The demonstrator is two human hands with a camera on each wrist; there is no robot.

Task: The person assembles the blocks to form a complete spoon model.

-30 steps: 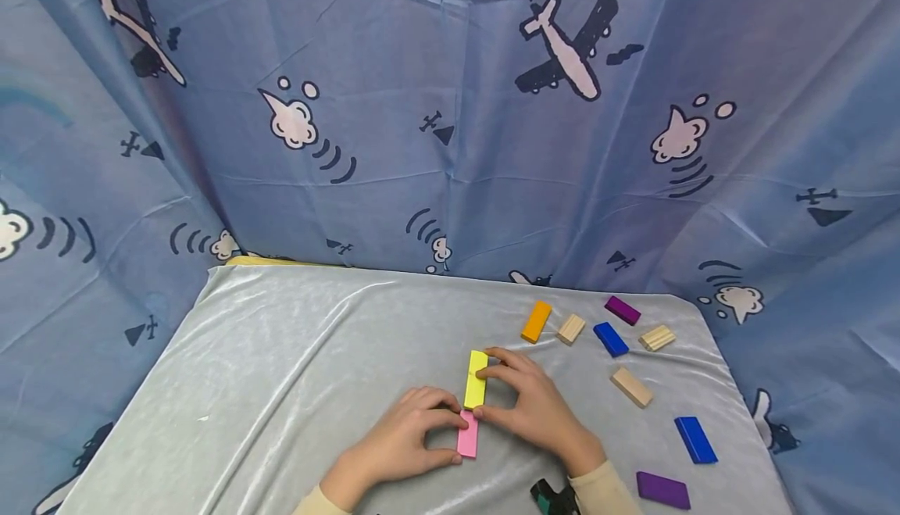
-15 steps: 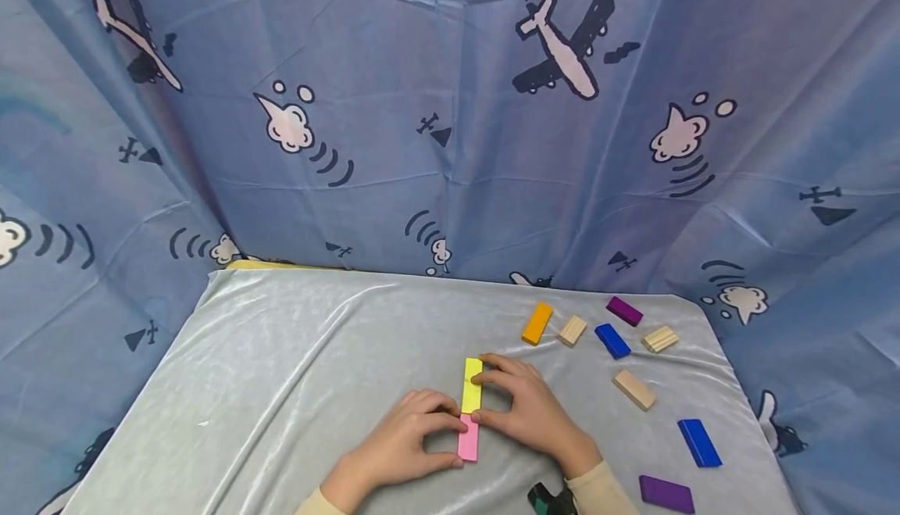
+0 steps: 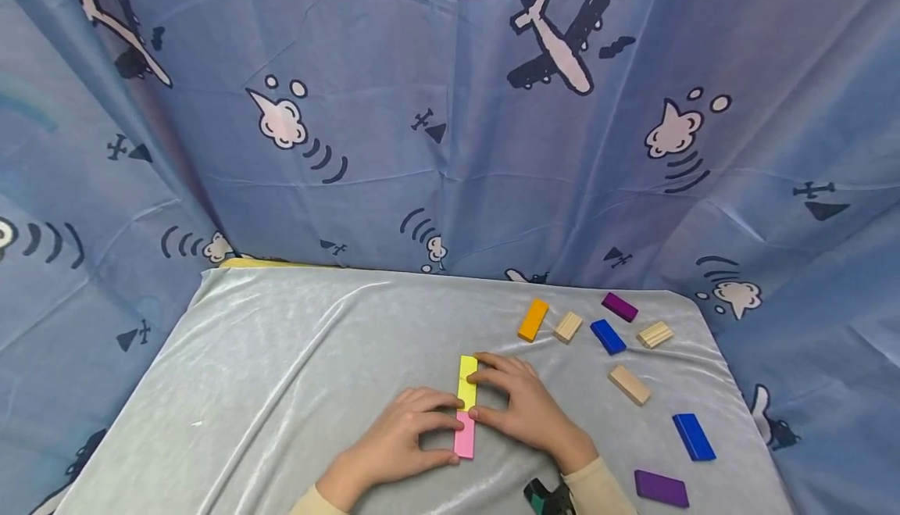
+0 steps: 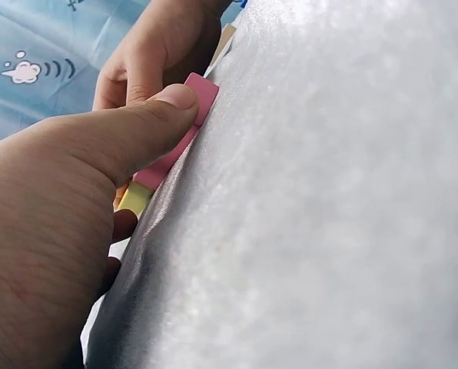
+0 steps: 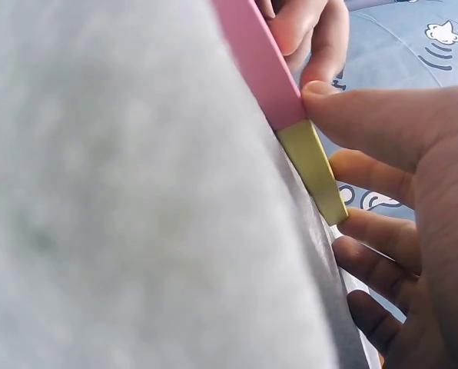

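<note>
A yellow block point(image 3: 467, 382) and a pink block point(image 3: 464, 435) lie flat on the cloth, end to end and touching, with the yellow one farther away. My left hand point(image 3: 401, 437) holds the pink block, its thumb at the near end and a fingertip on top; another finger reaches the yellow block's left side. From the right, my right hand point(image 3: 527, 405) holds the yellow block, a finger on its top and another at its far end. Its thumb touches near the seam, as the right wrist view shows beside the pink block point(image 5: 263, 69) and yellow block point(image 5: 313, 169).
Loose blocks lie to the right: orange point(image 3: 533, 320), several plain wooden ones such as this wooden block point(image 3: 629, 384), blue point(image 3: 694, 437) and purple point(image 3: 661, 488). A patterned curtain point(image 3: 351, 109) hangs behind the grey cloth point(image 3: 281, 327). A dark device point(image 3: 544, 497) sits by the right wrist.
The yellow block has shifted slightly left and nearer under my right hand, lining up against the pink block. My left hand stays almost still on the pink block; the head view moved slightly.
</note>
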